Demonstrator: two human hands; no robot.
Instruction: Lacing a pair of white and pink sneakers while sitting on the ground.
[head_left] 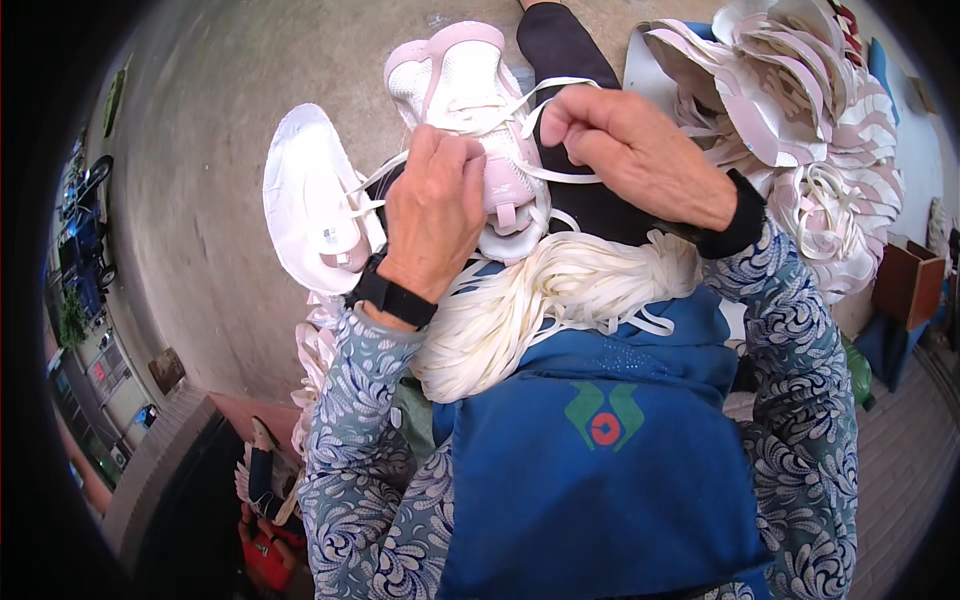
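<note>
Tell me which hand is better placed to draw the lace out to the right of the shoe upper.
Probably the right hand: it is raised to the right of the shoe upper, where loops of white lace reach it. The left hand is at the upper's left side.

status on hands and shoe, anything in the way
Left hand at the shoe, right hand at its lace. Lace in loose loops. Lace bundle below both hands, nothing seen blocking.
</note>
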